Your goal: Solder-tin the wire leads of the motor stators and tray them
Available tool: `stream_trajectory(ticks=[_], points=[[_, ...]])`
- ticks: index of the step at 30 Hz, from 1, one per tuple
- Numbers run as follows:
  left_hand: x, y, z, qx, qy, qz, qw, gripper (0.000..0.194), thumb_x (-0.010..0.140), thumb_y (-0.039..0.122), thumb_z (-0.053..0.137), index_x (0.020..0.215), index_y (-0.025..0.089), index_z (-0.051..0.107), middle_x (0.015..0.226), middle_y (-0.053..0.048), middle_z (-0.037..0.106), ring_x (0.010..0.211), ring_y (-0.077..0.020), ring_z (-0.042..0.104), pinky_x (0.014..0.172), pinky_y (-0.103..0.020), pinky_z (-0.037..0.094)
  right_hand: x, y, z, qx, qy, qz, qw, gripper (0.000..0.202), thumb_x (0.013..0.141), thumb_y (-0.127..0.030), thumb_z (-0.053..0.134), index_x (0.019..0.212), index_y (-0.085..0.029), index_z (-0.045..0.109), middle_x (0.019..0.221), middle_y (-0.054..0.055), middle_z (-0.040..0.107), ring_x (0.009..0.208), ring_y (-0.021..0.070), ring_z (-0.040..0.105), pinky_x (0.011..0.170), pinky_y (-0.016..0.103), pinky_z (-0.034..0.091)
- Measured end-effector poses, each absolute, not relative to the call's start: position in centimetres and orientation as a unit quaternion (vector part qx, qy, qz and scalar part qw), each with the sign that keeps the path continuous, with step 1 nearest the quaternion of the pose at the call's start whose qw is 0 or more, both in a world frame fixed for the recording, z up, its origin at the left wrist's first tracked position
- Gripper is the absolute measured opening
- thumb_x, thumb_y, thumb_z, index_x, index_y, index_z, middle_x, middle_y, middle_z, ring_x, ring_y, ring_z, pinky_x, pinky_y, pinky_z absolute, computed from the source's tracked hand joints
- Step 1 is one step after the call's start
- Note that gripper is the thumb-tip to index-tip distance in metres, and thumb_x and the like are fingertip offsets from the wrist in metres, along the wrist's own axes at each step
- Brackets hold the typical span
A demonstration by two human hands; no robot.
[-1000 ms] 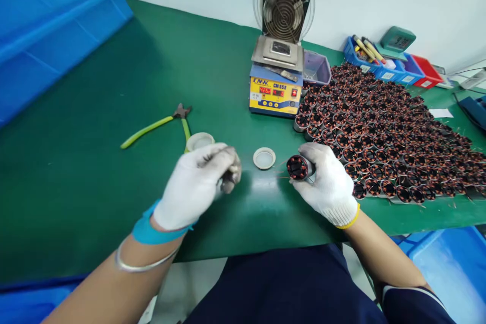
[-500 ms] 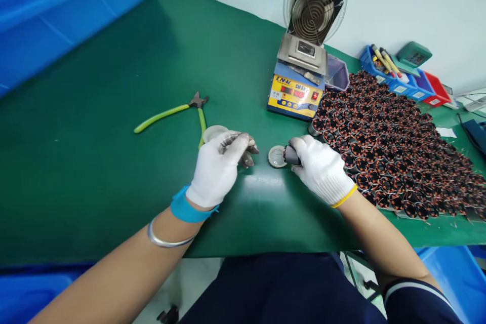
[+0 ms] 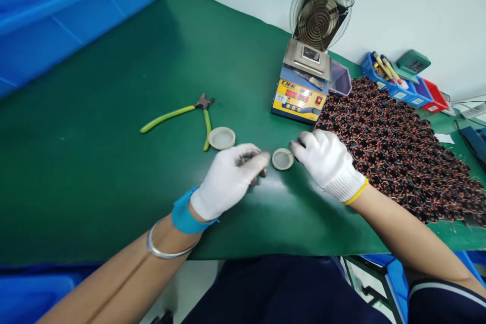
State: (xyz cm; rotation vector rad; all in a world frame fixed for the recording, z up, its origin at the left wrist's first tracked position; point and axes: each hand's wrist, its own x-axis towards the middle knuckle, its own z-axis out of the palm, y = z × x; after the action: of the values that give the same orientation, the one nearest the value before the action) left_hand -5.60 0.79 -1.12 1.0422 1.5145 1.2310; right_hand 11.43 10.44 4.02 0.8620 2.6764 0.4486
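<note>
My right hand (image 3: 326,162), in a white glove with blackened fingertips, is closed beside a small round dish (image 3: 274,160). A wire-wound motor stator is in its grip, mostly hidden by the fingers; a thin wire end pokes out over the dish. My left hand (image 3: 231,178), gloved likewise, has its fingers curled together left of that dish. Whether something small is between them I cannot make out. A larger shallow dish (image 3: 212,142) lies just behind the left hand. Green-handled cutting pliers (image 3: 207,119) rest open on the table to the left of it.
Rows of copper-wound stators (image 3: 391,157) cover the right side of the green table (image 3: 106,162). Behind the dishes stands a yellow-and-blue heating unit (image 3: 298,104) with a lit red display, a fan (image 3: 318,23) behind it. Small bins (image 3: 400,92) line the wall; a large blue bin (image 3: 72,15) is far left.
My right hand has turned, so the grey stator that showed plainly is now mostly covered. My left hand has shifted slightly right and down in view, uncovering the larger dish.
</note>
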Motion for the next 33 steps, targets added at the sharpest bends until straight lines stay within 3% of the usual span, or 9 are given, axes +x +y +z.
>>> stream_trajectory(ticks=[2, 5, 9, 13, 16, 19, 24, 28, 33], points=[[-5.4, 0.5, -1.0, 0.538, 0.599, 0.365, 0.467, 0.023, 0.078, 0.042, 0.061, 0.072, 0.020, 0.063, 0.065, -0.001, 0.066, 0.058, -0.0160, 0.059, 0.057, -0.029, 0.047, 11.1, 10.5, 3.4, 0.267, 0.939, 0.169, 0.132, 0.035, 0.101, -0.016, 0.032, 0.108, -0.023, 0.065, 0.097, 0.009, 0.064, 0.085, 0.0220, 0.054, 0.070, 0.036, 0.032], [-4.7, 0.0, -1.6, 0.658, 0.600, 0.215, 0.402, 0.027, 0.079, 0.045, 0.060, 0.088, 0.021, 0.067, 0.085, -0.004, 0.072, 0.074, -0.0221, 0.065, 0.070, -0.034, 0.050, 11.1, 10.4, 2.8, 0.231, 0.948, 0.177, 0.132, 0.034, 0.100, -0.014, 0.032, 0.110, -0.021, 0.064, 0.097, 0.010, 0.063, 0.085, 0.0217, 0.053, 0.071, 0.037, 0.031], [-3.7, -0.3, -2.8, 0.716, 0.603, 0.159, 0.314, 0.032, 0.085, 0.045, 0.055, 0.104, 0.022, 0.064, 0.109, -0.008, 0.070, 0.097, -0.0285, 0.067, 0.084, -0.040, 0.050, 11.2, 11.6, 4.6, 0.265, 0.936, 0.184, 0.139, 0.036, 0.101, -0.018, 0.030, 0.120, -0.022, 0.061, 0.109, 0.011, 0.063, 0.088, 0.0225, 0.052, 0.070, 0.037, 0.032], [-3.5, 0.0, -3.1, 0.715, 0.604, 0.153, 0.317, 0.031, 0.087, 0.044, 0.054, 0.107, 0.022, 0.063, 0.115, -0.008, 0.069, 0.100, -0.0300, 0.067, 0.085, -0.041, 0.050, 10.5, 15.6, 8.8, 0.363, 0.903, 0.217, 0.071, 0.035, 0.097, -0.027, 0.044, 0.130, -0.024, 0.057, 0.119, 0.013, 0.060, 0.098, 0.0262, 0.053, 0.074, 0.037, 0.038], [-3.7, 0.3, -2.4, 0.655, 0.635, 0.210, 0.352, 0.025, 0.085, 0.041, 0.056, 0.098, 0.021, 0.065, 0.102, -0.008, 0.070, 0.089, -0.0280, 0.066, 0.078, -0.040, 0.049, 10.3, 18.0, 11.0, 0.412, 0.889, 0.198, -0.011, 0.044, 0.087, -0.035, 0.059, 0.131, -0.027, 0.057, 0.125, 0.011, 0.057, 0.106, 0.0295, 0.053, 0.076, 0.039, 0.045], [-4.3, 0.5, -1.7, 0.518, 0.624, 0.366, 0.457, 0.027, 0.084, 0.045, 0.058, 0.090, 0.020, 0.065, 0.084, -0.007, 0.069, 0.071, -0.0216, 0.061, 0.064, -0.034, 0.046, 10.5, 17.8, 10.7, 0.414, 0.899, 0.124, -0.068, 0.052, 0.080, -0.037, 0.065, 0.130, -0.028, 0.057, 0.125, 0.010, 0.056, 0.107, 0.0305, 0.054, 0.078, 0.041, 0.050], [-5.3, 1.0, -1.8, 0.216, 0.462, 0.573, 0.642, 0.033, 0.082, 0.049, 0.063, 0.089, 0.017, 0.063, 0.084, -0.007, 0.069, 0.055, -0.0137, 0.056, 0.047, -0.026, 0.037, 11.2, 14.6, 7.1, 0.305, 0.943, 0.084, -0.100, 0.050, 0.081, -0.029, 0.062, 0.131, -0.022, 0.059, 0.125, 0.012, 0.059, 0.111, 0.0303, 0.055, 0.092, 0.045, 0.047], [-5.3, 1.5, -1.8, 0.083, 0.388, 0.599, 0.695, 0.030, 0.088, 0.044, 0.059, 0.080, 0.016, 0.064, 0.080, -0.008, 0.069, 0.054, -0.0132, 0.055, 0.049, -0.026, 0.039, 11.4, 12.8, 5.8, 0.224, 0.967, 0.086, -0.088, 0.039, 0.093, -0.031, 0.051, 0.129, -0.024, 0.063, 0.124, 0.010, 0.064, 0.108, 0.0275, 0.057, 0.096, 0.045, 0.044], [-4.9, 1.3, -1.7, 0.094, 0.348, 0.575, 0.734, 0.038, 0.087, 0.051, 0.059, 0.074, 0.016, 0.066, 0.076, -0.009, 0.069, 0.054, -0.0155, 0.058, 0.047, -0.026, 0.036, 11.9, 11.6, 5.9, 0.192, 0.976, 0.063, -0.074, 0.036, 0.100, -0.030, 0.042, 0.127, -0.031, 0.065, 0.125, 0.007, 0.066, 0.117, 0.0232, 0.055, 0.108, 0.045, 0.037]])
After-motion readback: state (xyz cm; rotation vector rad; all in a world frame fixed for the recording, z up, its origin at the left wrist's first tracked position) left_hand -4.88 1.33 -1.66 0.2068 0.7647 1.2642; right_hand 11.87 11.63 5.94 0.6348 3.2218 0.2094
